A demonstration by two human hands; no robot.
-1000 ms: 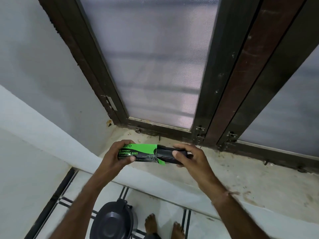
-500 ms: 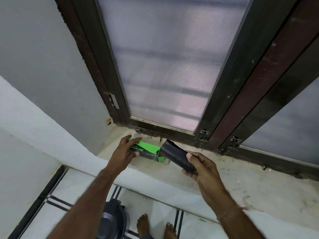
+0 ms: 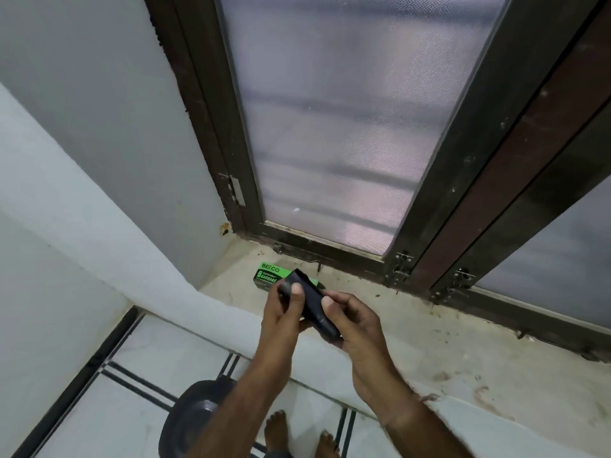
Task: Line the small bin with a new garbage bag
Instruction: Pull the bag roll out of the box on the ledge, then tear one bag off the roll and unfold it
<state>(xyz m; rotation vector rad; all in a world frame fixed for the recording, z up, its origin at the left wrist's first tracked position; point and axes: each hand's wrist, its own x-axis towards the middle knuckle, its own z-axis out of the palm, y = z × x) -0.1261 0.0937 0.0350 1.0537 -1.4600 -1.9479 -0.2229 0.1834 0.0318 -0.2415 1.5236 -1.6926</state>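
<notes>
Both hands meet over the near edge of the stone sill [image 3: 429, 332], holding a black roll of garbage bags [image 3: 312, 305] between them. The left hand [image 3: 286, 314] pinches the far end of the roll, thumb pressed on top. The right hand [image 3: 355, 320] cups the near end, thumb on the roll's side and fingers curled beneath. The roll slants from far left to near right. Just beyond it, the green garbage bag box [image 3: 268, 275] lies flat on the sill near the dark window frame [image 3: 330, 251]; whether it is open is hard to tell. To the right, the sill runs bare and stained. Down on the tiled floor [image 3: 139, 368], the small bin [image 3: 195, 418] stands with its dark lid on, near the bare feet.
</notes>
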